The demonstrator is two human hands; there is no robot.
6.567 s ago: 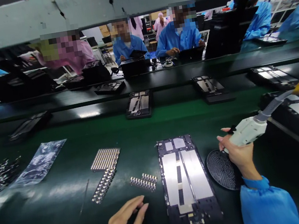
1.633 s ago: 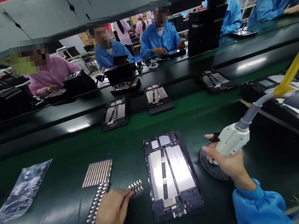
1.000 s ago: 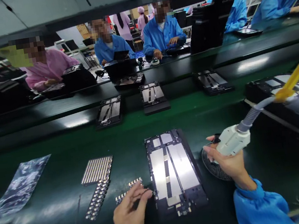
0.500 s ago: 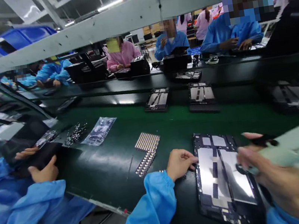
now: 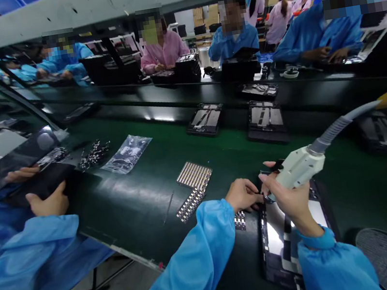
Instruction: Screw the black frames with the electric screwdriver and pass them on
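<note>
An opened tablet (image 5: 274, 237) lies face down on the green bench, its silvery battery area and dark ribbon strips showing. My right hand (image 5: 292, 200) is wrapped round a pale electric screwdriver (image 5: 301, 166), whose working end is over the tablet's upper left edge. Close beside that end, my left hand (image 5: 242, 195) is closed in a pinch at the same edge; whatever its fingertips hold is hidden. Under my left wrist lies a small piece of component strip (image 5: 240, 221). Both hands cover much of the tablet's upper part.
Component strips (image 5: 194, 176) and tweezers (image 5: 168, 207) lie left of my hands. Beyond are a clear plastic bag (image 5: 128, 154) and a pile of small parts (image 5: 95, 154). More opened tablets (image 5: 266, 121) stand farther back. A round dish (image 5: 383, 252) sits right. A co-worker's hand (image 5: 50, 199) holds a dark panel.
My right hand has brought the screwdriver leftward from the tablet's right side to its upper left edge, beside my left hand. My left hand stays pinched there. The camera view has shifted.
</note>
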